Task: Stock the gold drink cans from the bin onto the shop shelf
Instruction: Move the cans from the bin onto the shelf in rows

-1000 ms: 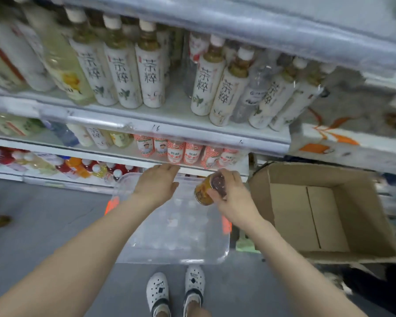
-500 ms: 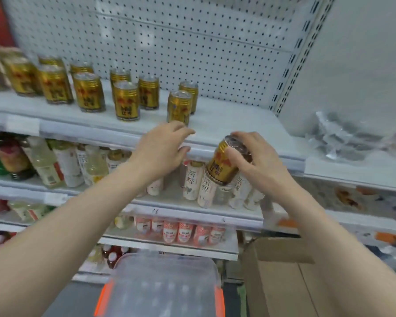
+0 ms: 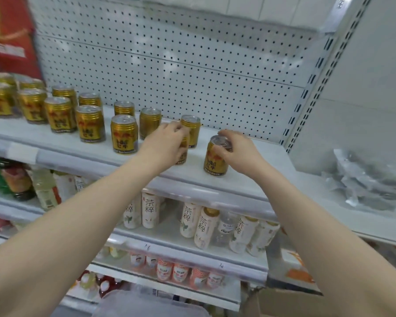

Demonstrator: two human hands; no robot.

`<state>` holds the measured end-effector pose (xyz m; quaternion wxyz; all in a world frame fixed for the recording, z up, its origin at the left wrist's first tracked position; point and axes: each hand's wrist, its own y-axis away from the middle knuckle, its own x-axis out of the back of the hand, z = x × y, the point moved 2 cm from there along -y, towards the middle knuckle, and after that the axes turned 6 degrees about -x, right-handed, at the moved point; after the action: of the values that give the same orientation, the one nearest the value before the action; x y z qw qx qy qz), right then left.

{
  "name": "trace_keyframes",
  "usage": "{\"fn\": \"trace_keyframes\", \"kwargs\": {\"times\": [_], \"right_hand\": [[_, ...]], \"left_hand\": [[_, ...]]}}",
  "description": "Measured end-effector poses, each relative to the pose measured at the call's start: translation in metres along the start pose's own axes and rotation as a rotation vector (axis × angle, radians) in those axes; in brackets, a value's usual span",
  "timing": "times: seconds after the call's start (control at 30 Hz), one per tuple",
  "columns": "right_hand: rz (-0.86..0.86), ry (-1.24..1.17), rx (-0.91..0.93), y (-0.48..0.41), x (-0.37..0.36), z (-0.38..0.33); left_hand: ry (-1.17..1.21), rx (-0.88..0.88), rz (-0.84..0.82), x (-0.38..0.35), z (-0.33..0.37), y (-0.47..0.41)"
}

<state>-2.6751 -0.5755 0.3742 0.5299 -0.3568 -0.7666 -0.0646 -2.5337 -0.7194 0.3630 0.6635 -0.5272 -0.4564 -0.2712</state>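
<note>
Here the right hand (image 3: 237, 152) stands a gold can (image 3: 216, 159) near the shelf (image 3: 245, 179) edge.

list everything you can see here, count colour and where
gold cans: about fourteen visible, gold, standing upright in rows on the top shelf, left to middle
top shelf: one, white, in front of the pegboard
pegboard: one, white with dark holes, behind the cans
tea bottles: several, white labels, on the shelf below
small bottles: several, orange-pink and white, two shelves down
plastic wrap: one crumpled pile, clear, on the ledge at right
bin: one, clear, at the bottom edge
cardboard box: one, brown, bottom right
left hand: around a gold can near the shelf front
right hand: fingers on the top of the rightmost can, which stands on the shelf
</note>
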Motion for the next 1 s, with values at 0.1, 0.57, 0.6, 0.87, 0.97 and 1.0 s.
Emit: {"fn": "trace_keyframes", "kwargs": {"times": [0.1,0.57,0.6,0.87,0.97,1.0], "right_hand": [[-0.018,-0.013,0.017,-0.019,-0.006,0.008],[-0.011,0.137,0.181,-0.077,-0.029,0.034],[-0.007,0.139,0.19,-0.078,-0.029,0.035],[0.106,0.296,0.26,-0.066,-0.02,0.026],[0.134,0.378,0.284,-0.047,-0.013,0.006],[0.142,0.407,0.294,-0.04,-0.011,-0.002]], "left_hand": [[0.005,0.015,0.026,-0.003,-0.005,-0.003],[-0.049,-0.048,0.101,-0.009,-0.011,-0.001],[-0.053,-0.051,0.105,-0.008,-0.011,-0.001],[-0.059,-0.113,0.104,-0.005,-0.016,0.0],[-0.035,-0.132,0.12,0.002,-0.027,0.011],[-0.029,-0.141,0.126,0.006,-0.032,0.016]]}}
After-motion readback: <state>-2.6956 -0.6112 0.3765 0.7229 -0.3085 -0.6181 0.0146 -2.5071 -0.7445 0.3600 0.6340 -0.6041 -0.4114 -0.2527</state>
